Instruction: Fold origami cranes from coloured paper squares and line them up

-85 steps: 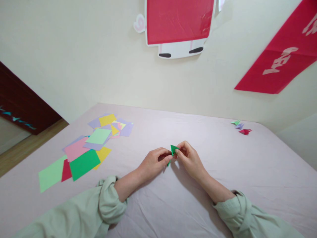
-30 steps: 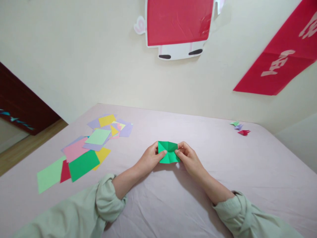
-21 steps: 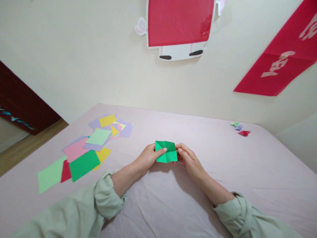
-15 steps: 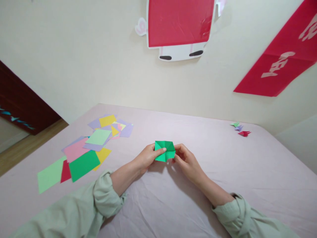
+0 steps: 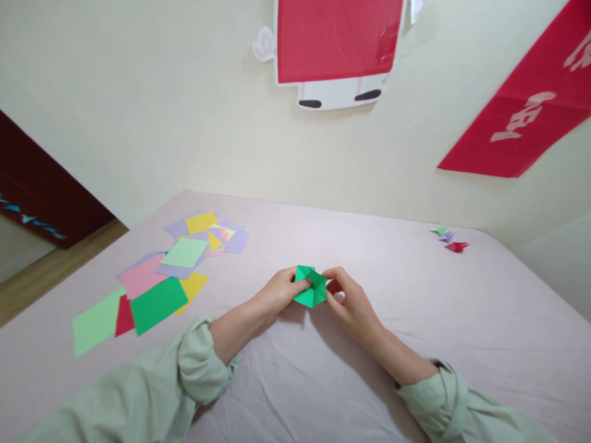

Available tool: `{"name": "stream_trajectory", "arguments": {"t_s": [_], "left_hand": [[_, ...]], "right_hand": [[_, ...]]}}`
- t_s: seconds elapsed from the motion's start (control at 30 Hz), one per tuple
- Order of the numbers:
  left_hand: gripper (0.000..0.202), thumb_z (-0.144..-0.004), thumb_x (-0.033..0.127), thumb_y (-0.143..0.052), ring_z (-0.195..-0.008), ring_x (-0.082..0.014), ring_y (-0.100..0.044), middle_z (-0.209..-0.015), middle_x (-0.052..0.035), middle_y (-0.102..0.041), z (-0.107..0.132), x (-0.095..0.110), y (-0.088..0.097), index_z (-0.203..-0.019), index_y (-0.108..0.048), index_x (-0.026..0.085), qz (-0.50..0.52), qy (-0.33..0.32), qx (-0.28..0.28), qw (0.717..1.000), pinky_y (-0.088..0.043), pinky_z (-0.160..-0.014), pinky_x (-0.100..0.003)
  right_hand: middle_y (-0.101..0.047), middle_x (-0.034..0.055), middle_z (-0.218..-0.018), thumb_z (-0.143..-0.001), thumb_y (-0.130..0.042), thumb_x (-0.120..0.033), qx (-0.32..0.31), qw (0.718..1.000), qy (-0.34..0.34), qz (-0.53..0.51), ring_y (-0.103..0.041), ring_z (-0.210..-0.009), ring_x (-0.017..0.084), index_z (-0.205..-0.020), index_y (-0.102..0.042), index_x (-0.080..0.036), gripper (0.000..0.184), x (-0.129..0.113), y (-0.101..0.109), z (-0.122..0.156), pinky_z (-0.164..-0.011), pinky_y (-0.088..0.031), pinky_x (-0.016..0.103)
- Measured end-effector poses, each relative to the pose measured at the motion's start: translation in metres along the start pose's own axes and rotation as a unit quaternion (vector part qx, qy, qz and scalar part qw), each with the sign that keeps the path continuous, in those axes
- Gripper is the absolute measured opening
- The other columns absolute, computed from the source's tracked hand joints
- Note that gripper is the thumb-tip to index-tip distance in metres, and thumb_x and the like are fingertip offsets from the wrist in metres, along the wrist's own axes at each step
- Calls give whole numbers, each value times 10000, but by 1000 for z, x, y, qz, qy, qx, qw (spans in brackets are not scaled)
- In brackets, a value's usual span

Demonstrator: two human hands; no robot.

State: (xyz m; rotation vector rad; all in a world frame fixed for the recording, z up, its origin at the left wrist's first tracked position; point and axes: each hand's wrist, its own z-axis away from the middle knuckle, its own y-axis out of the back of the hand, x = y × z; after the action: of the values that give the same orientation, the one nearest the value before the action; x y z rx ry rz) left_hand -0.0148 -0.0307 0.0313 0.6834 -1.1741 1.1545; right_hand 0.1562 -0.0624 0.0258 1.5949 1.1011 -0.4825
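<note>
A small green sheet of origami paper (image 5: 316,291) is held up between my hands, its creases bending it into a hollow, cupped shape. My left hand (image 5: 281,293) grips its left side, with the thumb lying over the front near the middle and the other fingers behind. At the right edge, the thumb and fingers of my right hand (image 5: 347,296) pinch the paper. The fingers behind the sheet are partly hidden.
Loose coloured paper sheets, including a green one (image 5: 159,306) and a pink one (image 5: 146,277), overlap on the left of the cloth-covered surface (image 5: 295,394). Small folded paper figures, one red (image 5: 457,247), lie at the far right. A wall (image 5: 207,123) rises behind.
The green paper has gone from a nearly flat, creased rectangle to a more deeply cupped shape, its sides drawn inward. Both hands keep their hold, the left slightly further right.
</note>
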Motion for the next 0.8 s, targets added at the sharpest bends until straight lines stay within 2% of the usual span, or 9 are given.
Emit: {"name": "stream_trajectory", "arguments": {"t_s": [0.1, 0.17, 0.23, 0.33, 0.43, 0.57, 0.7, 0.8], "left_hand": [[167, -692, 274, -648, -663, -132, -578, -730, -13, -652, -1, -1, 1, -797, -638, 145, -32, 5, 4, 999, -429, -613, -224], [148, -696, 267, -631, -632, -124, -560, -708, -13, -638, -1, -1, 1, -779, -623, 145, -53, 5, 7, 999, -408, -574, -213], [137, -698, 267, -625, -589, -113, -533, -663, -4, -611, -1, -1, 1, -758, -610, 145, -71, 4, 11, 997, -375, -533, -201], [130, -713, 265, -609, -582, -114, -533, -652, -1, -602, 1, 0, 0, -763, -615, 146, -86, 3, 8, 996, -376, -528, -201], [145, -720, 269, -616, -625, -127, -570, -704, -9, -637, 2, 1, -1, -801, -624, 148, -74, 0, 10, 997, -425, -572, -219], [199, -711, 278, -636, -633, -137, -581, -724, -5, -638, 2, 0, -1, -868, -606, 160, -13, 6, 8, 1000, -457, -588, -243], [187, -688, 248, -642, -626, -114, -560, -721, 10, -627, 1, 0, 1, -849, -610, 159, 10, -10, 16, 1000, -427, -592, -215], [209, -711, 275, -639, -658, -114, -585, -760, 7, -638, 1, 1, 2, -887, -608, 168, 39, 12, 7, 999, -438, -611, -209]], "right_hand": [[-588, 41, -1004, -814, -456, -58, 1, 997, 68, 22, -604, -767, 133, -1143, -511, -233, 377, 1, 1, 2, -711, -501, 264], [-565, 65, -1105, -821, -428, -41, -15, 992, 115, 49, -613, -850, 146, -1187, -528, -253, 434, 1, 3, 2, -743, -508, 270], [-554, 69, -1161, -830, -416, -40, -29, 987, 131, 85, -618, -894, 159, -1206, -554, -276, 465, 0, 5, 2, -752, -509, 270], [-575, 52, -1159, -830, -433, -55, -52, 985, 109, 125, -628, -879, 166, -1228, -577, -315, 497, -1, 6, 1, -740, -504, 261], [-606, 45, -1064, -779, -471, -39, -69, 984, 77, 147, -626, -856, 179, -1199, -600, -308, 515, 0, 7, 0, -723, -497, 262], [-591, 43, -970, -783, -481, -53, -50, 985, 41, 161, -602, -784, 169, -1122, -617, -270, 424, 1, 7, 1, -686, -480, 262], [-565, 35, -919, -801, -471, -62, -44, 993, 33, 107, -582, -780, 161, -1029, -620, -241, 325, 1, 7, 0, -714, -469, 273], [-567, 33, -881, -807, -487, -71, -35, 998, 27, 45, -568, -788, 162, -950, -629, -221, 252, 1, 6, -1, -715, -456, 276]]}}
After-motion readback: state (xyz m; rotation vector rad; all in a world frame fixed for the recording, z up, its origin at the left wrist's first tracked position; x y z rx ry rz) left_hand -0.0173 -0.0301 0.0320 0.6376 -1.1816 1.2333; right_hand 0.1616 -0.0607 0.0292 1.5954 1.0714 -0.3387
